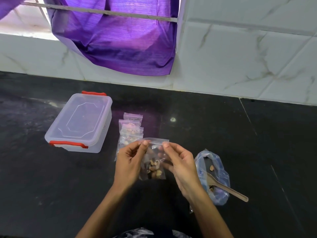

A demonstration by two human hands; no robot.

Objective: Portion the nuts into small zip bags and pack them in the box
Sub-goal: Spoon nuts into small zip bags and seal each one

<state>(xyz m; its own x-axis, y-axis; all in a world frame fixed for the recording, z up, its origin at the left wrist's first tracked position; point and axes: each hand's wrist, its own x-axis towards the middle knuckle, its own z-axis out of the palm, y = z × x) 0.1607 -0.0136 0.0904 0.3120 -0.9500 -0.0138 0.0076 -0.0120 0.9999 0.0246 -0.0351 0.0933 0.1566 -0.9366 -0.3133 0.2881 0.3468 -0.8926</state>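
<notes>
**Both hands pinch the top of a nut-filled zip bag**

Just below the middle of the frame, a small clear zip bag (154, 162) hangs upright between two hands above the black counter (51, 186). Its zip strip runs level between the fingertips, and mixed nuts (153, 169) sit heaped in its lower half.

The left hand (129, 160) pinches the strip's left end between thumb and forefinger, the other fingers curled in behind. The right hand (180, 164) pinches the strip nearer its right end the same way, palm turned toward the bag. Both forearms rise from the bottom edge and converge on the bag.

No brand, label or writing can be read on anything here.

Directly above the hands, a short row of filled zip bags (131, 129) lies overlapping on the counter. Left of centre stands the clear box (80, 122), lid on, with red clips at both ends. At lower right, a crumpled bluish plastic bag (221, 170) holds a few nuts and a spoon (228, 188), handle pointing toward the right.
</notes>
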